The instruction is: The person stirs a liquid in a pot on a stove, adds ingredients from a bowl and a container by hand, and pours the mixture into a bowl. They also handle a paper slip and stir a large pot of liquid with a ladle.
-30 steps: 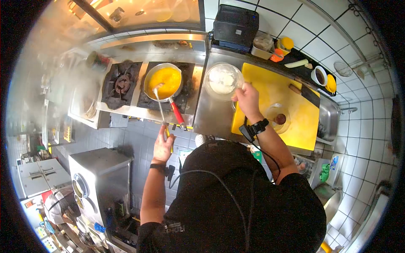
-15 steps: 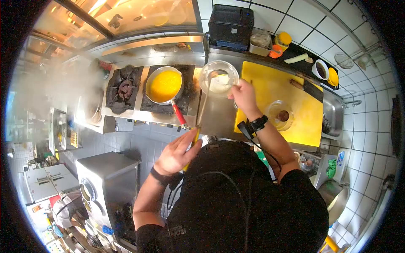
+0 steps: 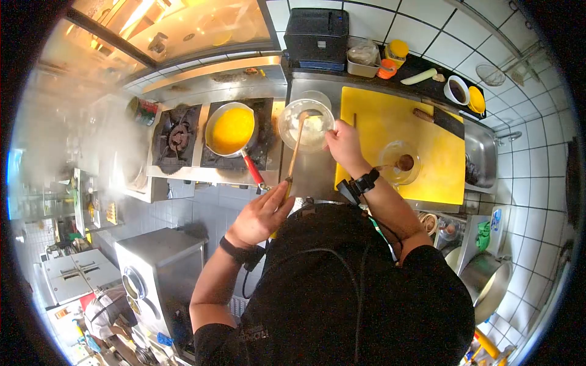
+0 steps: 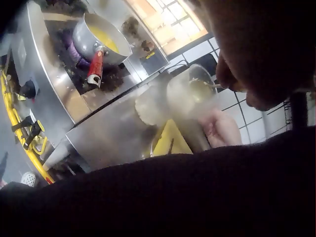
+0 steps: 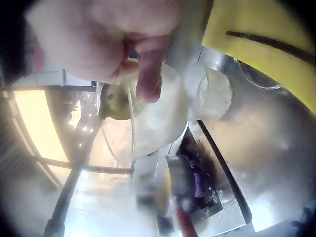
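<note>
Pinching a long-handled spoon (image 3: 295,152) by its shaft with left hand (image 3: 259,216), thumb against fingers; gripping the side of a clear bowl (image 3: 292,129) with right hand (image 3: 348,146), thumb pressed over the rim. Impossible to tell the lie of the other right fingers from these views. Bowl raised above the steel counter (image 3: 314,177), to the right of the saucepan (image 4: 88,45), with spoon head inside it, among pale white contents (image 3: 312,133).

Probably light and rather stiff, this bowl; perhaps slippery at the wall if wet, and breakable if made of glass. Better to take hold at the rim, with fingers supporting from outside. For the spoon, better to hold the upper shaft, well apart from the hot pan.

Below the raised bowl, another clear container (image 5: 215,94) on the smooth, shiny counter. Just beside, a yellow cutting board (image 3: 372,113) with a knife (image 3: 448,124) near its far edge. On the stove, yellow liquid (image 3: 232,128) in the red-handled saucepan. Around, white tiled wall (image 3: 400,24), a steel sink (image 3: 482,146) and pale haze towards the left.
</note>
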A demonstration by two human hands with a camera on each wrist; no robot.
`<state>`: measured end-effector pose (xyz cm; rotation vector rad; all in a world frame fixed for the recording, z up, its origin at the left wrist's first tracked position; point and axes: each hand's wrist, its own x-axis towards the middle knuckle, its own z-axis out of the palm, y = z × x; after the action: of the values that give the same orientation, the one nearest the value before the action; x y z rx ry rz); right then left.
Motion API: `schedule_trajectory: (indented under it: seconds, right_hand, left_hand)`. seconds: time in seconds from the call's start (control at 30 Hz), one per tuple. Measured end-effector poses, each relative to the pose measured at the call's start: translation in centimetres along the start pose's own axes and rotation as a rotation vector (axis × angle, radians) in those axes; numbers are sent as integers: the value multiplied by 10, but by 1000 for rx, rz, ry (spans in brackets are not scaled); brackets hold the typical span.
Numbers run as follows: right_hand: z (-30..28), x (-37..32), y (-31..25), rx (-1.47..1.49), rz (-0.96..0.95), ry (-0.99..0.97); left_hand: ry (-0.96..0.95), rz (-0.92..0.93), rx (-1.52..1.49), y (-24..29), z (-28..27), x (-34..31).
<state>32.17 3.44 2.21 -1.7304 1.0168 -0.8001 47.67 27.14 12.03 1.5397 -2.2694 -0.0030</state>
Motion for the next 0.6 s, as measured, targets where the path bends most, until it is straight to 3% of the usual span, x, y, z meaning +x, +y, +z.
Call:
schedule_trajectory:
  seconds: [0.1,0.3,0.47,0.53,0.6]
  right_hand:
    - [1,3,2,15,13,3]
    - [9,-1,33,50,236,-111]
    - [42,-40,63,259,576,-267]
    - [48,-50,70,264,609,-305]
    - [46,-54,61,466,799,-319]
  left_hand:
    - [12,-17,14,1,1,3]
    - [4,-106,3,0,10,-7]
    - [-60,-15,-43,-6,20,-26]
    - [-78,4,-44,-7,20,-37]
    - [-104,8,-86,-6,17,-45]
